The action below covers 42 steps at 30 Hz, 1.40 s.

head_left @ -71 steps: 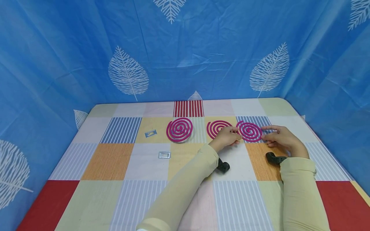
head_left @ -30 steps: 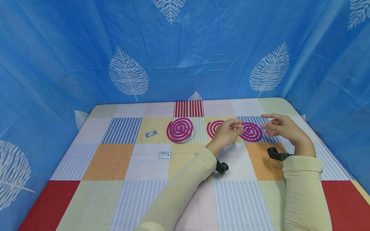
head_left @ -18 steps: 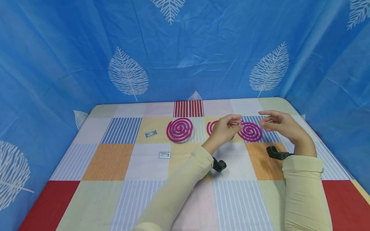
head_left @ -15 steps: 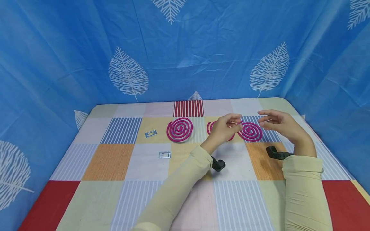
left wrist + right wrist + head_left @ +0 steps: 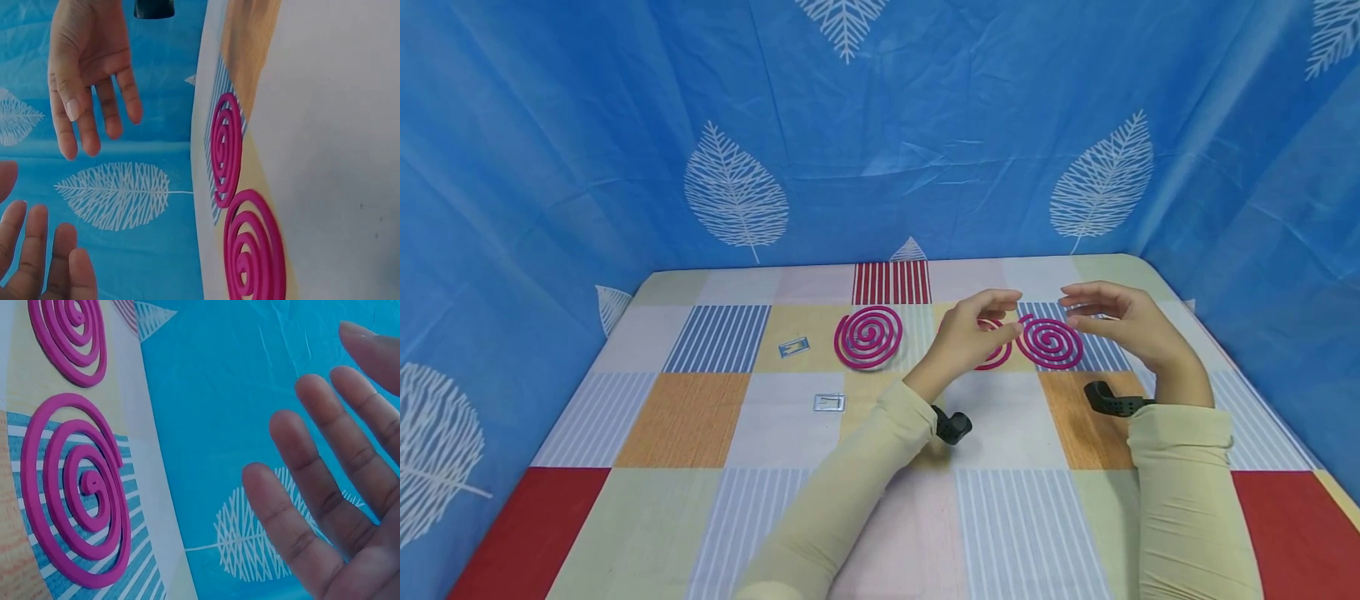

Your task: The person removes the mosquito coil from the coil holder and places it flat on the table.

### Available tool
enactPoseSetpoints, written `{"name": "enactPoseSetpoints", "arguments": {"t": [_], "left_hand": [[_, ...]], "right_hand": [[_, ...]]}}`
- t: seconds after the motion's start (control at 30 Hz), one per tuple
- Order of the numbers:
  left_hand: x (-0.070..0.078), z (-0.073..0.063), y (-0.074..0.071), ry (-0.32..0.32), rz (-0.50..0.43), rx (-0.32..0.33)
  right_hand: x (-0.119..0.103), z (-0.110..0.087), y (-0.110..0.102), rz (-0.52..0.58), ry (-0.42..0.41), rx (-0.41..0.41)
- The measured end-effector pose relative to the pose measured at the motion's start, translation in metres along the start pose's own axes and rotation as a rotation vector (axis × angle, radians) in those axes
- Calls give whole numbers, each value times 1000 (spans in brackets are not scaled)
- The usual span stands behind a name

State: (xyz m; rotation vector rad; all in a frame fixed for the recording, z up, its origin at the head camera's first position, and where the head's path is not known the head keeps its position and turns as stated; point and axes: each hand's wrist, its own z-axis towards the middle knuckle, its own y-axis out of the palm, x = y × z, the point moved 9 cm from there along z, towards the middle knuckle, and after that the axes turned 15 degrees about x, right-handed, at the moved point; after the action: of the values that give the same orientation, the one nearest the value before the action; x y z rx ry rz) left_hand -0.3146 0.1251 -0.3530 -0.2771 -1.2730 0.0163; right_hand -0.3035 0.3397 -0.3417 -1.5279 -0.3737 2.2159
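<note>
Three magenta mosquito coils lie along the back of the table. The right coil (image 5: 1049, 342) rests on a blue-striped patch, flat and whole in the right wrist view. My left hand (image 5: 966, 333) hovers above the middle coil (image 5: 1000, 357) and hides part of it in the head view. Over the right coil's far right side hovers my right hand (image 5: 1127, 321). Both hands hold nothing, with fingers relaxed and palms facing each other. The left coil (image 5: 867, 337) lies apart from the hands, one side slightly raised.
Two small metal coil stands lie at the left, the farther stand (image 5: 793, 347) and the nearer stand (image 5: 830, 403). A patchwork cloth (image 5: 670, 421) covers the table. Blue curtains (image 5: 917, 125) with white leaves enclose the back and sides.
Both hands have let go of the right coil and lifted off it. The left hand has drifted left over the middle coil. The coils stay in place.
</note>
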Motion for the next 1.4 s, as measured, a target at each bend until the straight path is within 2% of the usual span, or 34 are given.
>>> {"name": "enactPoseSetpoints", "arguments": {"t": [0.43,0.73,1.13,1.4], "left_hand": [[18,-7,-18,106,-2,-15],[25,-12,-31,131,-22,-7],[24,-21,-49,154,-17,20],[25,-24,-62,164,-2,26]], "right_hand": [[-26,0,8,0,-78,-4],[-46,-1,16,-16,-122,-22],[-63,-1,32,-62,-173,-51],[-70,-3,41,-46,-206,-83]]}}
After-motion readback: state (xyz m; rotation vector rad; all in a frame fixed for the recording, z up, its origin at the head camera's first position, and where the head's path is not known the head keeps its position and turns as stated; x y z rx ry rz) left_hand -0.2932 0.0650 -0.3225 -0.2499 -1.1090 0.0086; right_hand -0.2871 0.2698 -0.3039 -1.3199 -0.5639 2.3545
